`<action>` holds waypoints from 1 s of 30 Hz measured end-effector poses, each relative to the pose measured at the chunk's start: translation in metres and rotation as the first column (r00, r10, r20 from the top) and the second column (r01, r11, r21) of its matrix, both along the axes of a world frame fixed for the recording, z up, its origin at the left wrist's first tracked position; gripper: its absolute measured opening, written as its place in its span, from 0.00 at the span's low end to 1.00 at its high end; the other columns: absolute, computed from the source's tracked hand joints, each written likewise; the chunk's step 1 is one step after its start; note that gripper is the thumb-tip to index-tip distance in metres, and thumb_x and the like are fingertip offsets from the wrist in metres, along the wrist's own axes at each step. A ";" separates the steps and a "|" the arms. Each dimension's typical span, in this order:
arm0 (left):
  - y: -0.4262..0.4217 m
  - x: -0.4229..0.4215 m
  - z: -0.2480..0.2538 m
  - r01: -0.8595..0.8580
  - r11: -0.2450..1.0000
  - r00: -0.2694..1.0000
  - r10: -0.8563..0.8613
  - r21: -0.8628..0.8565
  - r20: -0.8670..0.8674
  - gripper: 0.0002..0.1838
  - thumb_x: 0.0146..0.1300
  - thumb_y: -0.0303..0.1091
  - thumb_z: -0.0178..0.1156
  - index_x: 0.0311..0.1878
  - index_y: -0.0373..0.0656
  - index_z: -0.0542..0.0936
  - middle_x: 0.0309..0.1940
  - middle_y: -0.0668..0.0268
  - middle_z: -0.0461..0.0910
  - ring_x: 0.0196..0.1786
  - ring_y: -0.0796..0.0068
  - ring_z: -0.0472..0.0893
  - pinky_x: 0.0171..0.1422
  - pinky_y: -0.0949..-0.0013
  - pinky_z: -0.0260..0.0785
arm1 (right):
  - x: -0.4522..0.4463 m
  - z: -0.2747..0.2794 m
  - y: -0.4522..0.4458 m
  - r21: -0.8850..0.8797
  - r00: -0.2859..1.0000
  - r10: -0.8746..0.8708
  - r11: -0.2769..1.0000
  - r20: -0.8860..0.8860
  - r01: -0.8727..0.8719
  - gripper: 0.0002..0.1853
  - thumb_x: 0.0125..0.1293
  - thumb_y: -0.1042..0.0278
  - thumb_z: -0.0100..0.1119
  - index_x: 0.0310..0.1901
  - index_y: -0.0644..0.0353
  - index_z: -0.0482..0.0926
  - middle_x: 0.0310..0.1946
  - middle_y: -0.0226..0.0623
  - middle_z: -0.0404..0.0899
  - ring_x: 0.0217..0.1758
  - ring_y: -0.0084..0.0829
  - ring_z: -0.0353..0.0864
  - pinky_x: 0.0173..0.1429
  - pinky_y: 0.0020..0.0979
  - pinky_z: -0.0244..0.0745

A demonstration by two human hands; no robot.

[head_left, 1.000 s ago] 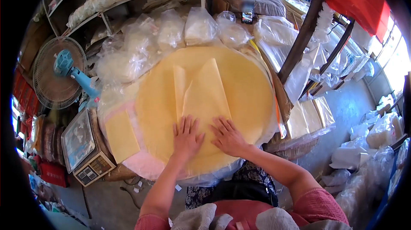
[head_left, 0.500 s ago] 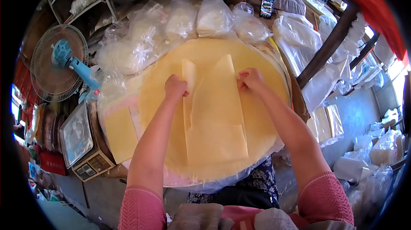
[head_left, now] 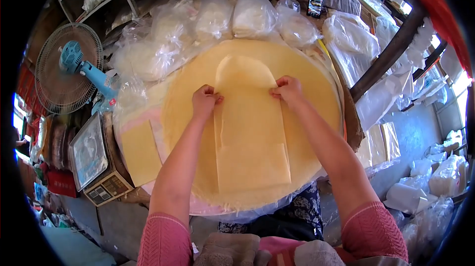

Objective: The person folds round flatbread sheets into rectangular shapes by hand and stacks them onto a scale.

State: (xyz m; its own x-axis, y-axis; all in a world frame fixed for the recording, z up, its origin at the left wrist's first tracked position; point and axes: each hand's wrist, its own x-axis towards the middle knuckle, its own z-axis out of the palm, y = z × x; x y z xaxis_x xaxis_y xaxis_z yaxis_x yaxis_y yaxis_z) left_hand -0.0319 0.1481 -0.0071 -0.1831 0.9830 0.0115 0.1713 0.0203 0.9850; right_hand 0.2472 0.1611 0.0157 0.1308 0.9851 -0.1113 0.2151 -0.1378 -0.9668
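Note:
A large round stack of thin yellow pancake-like sheets (head_left: 314,78) lies in front of me. On its middle rests a folded pancake sheet (head_left: 251,127), a long strip with straight sides and a rounded far end. My left hand (head_left: 205,101) pinches the strip's left edge, a little beyond its middle. Across from it, my right hand (head_left: 287,91) has thumb and fingers closed on the right edge. The near end of the strip shows a folded-over layer lying flat.
Clear plastic bags of pale sheets (head_left: 213,16) line the back. At left are a blue fan (head_left: 71,58), a scale (head_left: 89,152) on a box and a folded yellow piece (head_left: 141,147). A phone (head_left: 315,3) stands at the back right, near a dark post (head_left: 388,60).
The far end of the sheet, earlier two upright side flaps, has been folded toward me into a rounded end. Both hands have closed in on the strip's edges.

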 end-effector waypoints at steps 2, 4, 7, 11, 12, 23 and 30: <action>-0.029 0.007 0.023 -0.012 0.995 0.966 0.036 0.095 -0.256 0.05 0.54 0.16 0.57 0.33 0.36 0.78 0.30 0.60 0.82 0.32 0.70 0.82 0.34 0.67 0.75 | 0.003 -0.014 -0.015 0.224 0.981 0.045 0.971 0.189 -0.088 0.08 0.54 0.84 0.61 0.36 0.63 0.81 0.33 0.38 0.83 0.36 0.30 0.84 0.38 0.31 0.80; -0.030 -0.008 0.004 0.207 0.849 0.814 0.126 0.485 -0.567 0.08 0.54 0.15 0.55 0.33 0.38 0.79 0.36 0.62 0.82 0.39 0.70 0.81 0.42 0.66 0.73 | 0.004 -0.016 -0.033 0.456 0.903 -0.016 0.867 0.430 -0.202 0.11 0.53 0.84 0.60 0.37 0.59 0.83 0.39 0.33 0.84 0.43 0.33 0.82 0.49 0.36 0.76; -0.043 -0.023 -0.001 0.431 0.755 0.561 0.204 0.494 -0.802 0.11 0.55 0.15 0.54 0.38 0.40 0.80 0.45 0.63 0.81 0.48 0.67 0.80 0.52 0.66 0.70 | 0.010 -0.019 -0.052 0.512 0.717 -0.093 0.763 0.690 -0.394 0.15 0.52 0.83 0.57 0.38 0.54 0.84 0.47 0.29 0.83 0.55 0.38 0.77 0.62 0.41 0.69; -0.060 0.000 0.029 0.189 0.918 0.915 -0.035 0.349 -0.402 0.16 0.63 0.23 0.52 0.52 0.45 0.81 0.55 0.58 0.79 0.57 0.62 0.77 0.63 0.63 0.67 | 0.009 -0.002 -0.062 0.395 0.482 -0.104 0.733 0.870 -0.555 0.23 0.49 0.84 0.54 0.47 0.53 0.82 0.59 0.34 0.76 0.65 0.40 0.69 0.71 0.44 0.59; -0.064 0.006 0.037 0.251 0.919 0.938 -0.154 0.304 -0.310 0.15 0.65 0.27 0.51 0.54 0.45 0.79 0.56 0.58 0.78 0.59 0.62 0.76 0.65 0.64 0.65 | 0.005 0.007 -0.067 0.372 0.468 -0.060 0.699 0.882 -0.611 0.24 0.50 0.84 0.53 0.49 0.53 0.80 0.60 0.35 0.74 0.66 0.40 0.68 0.72 0.43 0.58; -0.107 0.039 0.002 0.612 0.789 0.468 -0.302 0.058 -0.830 0.33 0.71 0.48 0.47 0.71 0.34 0.58 0.72 0.51 0.57 0.76 0.56 0.53 0.78 0.58 0.45 | -0.019 -0.002 -0.093 0.131 0.530 0.452 0.660 0.718 -0.740 0.26 0.68 0.66 0.47 0.67 0.60 0.65 0.70 0.43 0.60 0.74 0.40 0.56 0.77 0.38 0.49; -0.100 0.052 0.004 0.566 0.810 0.294 -0.373 -0.154 -0.880 0.33 0.68 0.38 0.51 0.72 0.36 0.55 0.74 0.50 0.51 0.77 0.55 0.48 0.79 0.55 0.42 | -0.040 -0.009 -0.126 0.052 0.301 0.257 0.676 0.918 -0.735 0.35 0.72 0.42 0.39 0.73 0.55 0.54 0.75 0.38 0.52 0.79 0.37 0.45 0.78 0.48 0.37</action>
State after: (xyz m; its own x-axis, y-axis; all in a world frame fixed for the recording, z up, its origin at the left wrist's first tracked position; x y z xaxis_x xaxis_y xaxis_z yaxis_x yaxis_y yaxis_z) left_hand 0.0204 0.0484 -0.0033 0.5113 0.8593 0.0148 0.8207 -0.4933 0.2882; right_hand 0.2077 0.0355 0.0068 -0.6175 0.7762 0.1275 0.7530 0.6302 -0.1895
